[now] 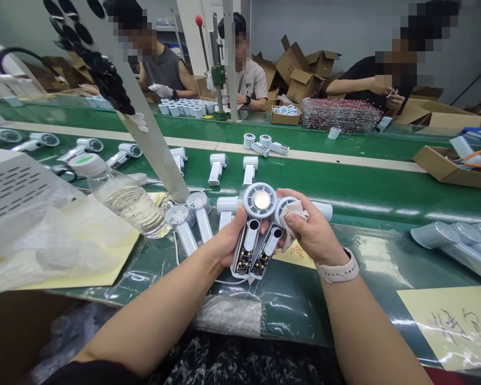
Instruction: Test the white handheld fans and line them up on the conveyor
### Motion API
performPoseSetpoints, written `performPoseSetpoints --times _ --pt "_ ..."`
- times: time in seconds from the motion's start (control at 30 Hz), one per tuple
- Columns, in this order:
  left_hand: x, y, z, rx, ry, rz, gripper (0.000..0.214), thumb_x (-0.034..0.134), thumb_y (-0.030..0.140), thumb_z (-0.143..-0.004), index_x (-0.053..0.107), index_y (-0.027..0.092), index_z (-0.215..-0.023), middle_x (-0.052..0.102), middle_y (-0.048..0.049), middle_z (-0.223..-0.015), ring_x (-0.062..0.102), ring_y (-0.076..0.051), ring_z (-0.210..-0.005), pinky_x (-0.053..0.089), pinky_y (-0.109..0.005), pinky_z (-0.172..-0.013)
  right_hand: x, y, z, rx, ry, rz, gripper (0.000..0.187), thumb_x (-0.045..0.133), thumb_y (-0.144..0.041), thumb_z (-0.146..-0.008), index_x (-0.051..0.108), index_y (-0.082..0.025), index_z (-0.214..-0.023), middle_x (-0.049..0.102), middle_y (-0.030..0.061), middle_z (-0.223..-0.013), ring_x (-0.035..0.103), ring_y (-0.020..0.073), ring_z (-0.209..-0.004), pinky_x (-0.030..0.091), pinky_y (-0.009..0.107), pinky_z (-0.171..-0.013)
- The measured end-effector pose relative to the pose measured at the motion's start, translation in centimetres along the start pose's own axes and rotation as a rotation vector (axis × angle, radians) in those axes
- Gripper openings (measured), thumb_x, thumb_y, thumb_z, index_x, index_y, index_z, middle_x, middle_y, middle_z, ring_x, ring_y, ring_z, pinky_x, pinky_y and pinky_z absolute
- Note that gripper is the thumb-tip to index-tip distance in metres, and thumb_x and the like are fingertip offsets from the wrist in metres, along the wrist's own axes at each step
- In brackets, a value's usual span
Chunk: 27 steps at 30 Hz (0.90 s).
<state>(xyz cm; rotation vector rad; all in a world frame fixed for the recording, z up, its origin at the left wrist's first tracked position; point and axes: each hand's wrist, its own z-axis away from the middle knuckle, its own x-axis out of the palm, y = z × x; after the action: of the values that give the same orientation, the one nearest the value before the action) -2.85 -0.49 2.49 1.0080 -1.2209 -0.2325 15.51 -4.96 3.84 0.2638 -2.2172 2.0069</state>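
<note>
Two white handheld fans with open handles lie side by side in my hands, their green circuit boards exposed. My left hand is shut around the handle of the left fan. Its round head has a shiny centre disc. My right hand presses a pale cloth against the head of the second fan, hiding part of that head. A thin white cable trails below the handles. Two more white fans lie just left of my left hand.
A green conveyor belt runs across the view, with several white fan parts on it. A water bottle lies at left on yellow paper. Co-workers sit beyond the belt. A vertical pole crosses the left view, and cardboard boxes stand behind.
</note>
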Motion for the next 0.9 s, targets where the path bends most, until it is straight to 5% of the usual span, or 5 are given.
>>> performPoseSetpoints --times 0.17,0.53,0.63,0.73,0.9 --pt "-0.4 -0.9 -0.1 0.011 0.074 -0.003 0.069 0.067 0.085 -0.064 0.059 0.017 -0.076 0.067 -0.0046 -0.068 0.067 -0.02 -0.064 0.053 -0.029 -0.059 1.3 0.6 -0.2 -0.045 0.126 0.088 0.053 0.077 -0.063 -0.076 0.063 -0.028 -0.112 0.064 -0.0042 -0.069 0.057 0.0153 -0.047 0.047 0.03 -0.042" --pt "0.2 -0.3 0.3 0.062 0.079 -0.08 0.07 0.067 0.088 -0.06 0.059 0.019 -0.071 0.067 -0.0066 -0.071 0.07 -0.024 -0.076 0.056 -0.032 -0.064 -0.3 1.6 -1.1 -0.179 0.561 0.434 0.053 0.045 -0.07 -0.092 0.067 -0.022 -0.094 0.071 0.0076 -0.083 0.065 0.0248 -0.077 0.051 0.042 -0.075" --pt "0.2 0.7 0.7 0.211 0.145 -0.137 0.071 0.066 0.089 -0.06 0.06 0.02 -0.07 0.067 -0.0084 -0.077 0.07 -0.027 -0.086 0.055 -0.034 -0.066 -0.4 2.2 -1.5 -0.133 0.457 0.62 0.049 0.06 -0.065 -0.085 0.067 -0.021 -0.103 0.073 0.0144 -0.106 0.065 0.0334 -0.105 0.049 0.052 -0.093" --pt "0.1 1.0 0.9 0.374 0.269 -0.232 0.068 0.069 0.085 -0.061 0.065 0.019 -0.073 0.064 -0.0066 -0.074 0.066 -0.024 -0.077 0.052 -0.032 -0.062 1.1 2.5 -1.1 -0.164 0.247 0.492 0.05 0.066 -0.061 -0.085 0.065 -0.023 -0.118 0.067 0.0151 -0.131 0.056 0.0333 -0.128 0.043 0.053 -0.107" --pt "-0.1 1.2 0.8 0.434 0.357 -0.257 0.065 0.076 0.08 -0.059 0.068 0.017 -0.077 0.065 -0.0042 -0.072 0.065 -0.021 -0.072 0.054 -0.032 -0.063 2.7 2.1 -0.1 0.006 -0.034 -0.005 0.054 0.078 -0.052 -0.081 0.062 -0.027 -0.126 0.076 0.0055 -0.104 0.07 0.0223 -0.09 0.057 0.038 -0.082"
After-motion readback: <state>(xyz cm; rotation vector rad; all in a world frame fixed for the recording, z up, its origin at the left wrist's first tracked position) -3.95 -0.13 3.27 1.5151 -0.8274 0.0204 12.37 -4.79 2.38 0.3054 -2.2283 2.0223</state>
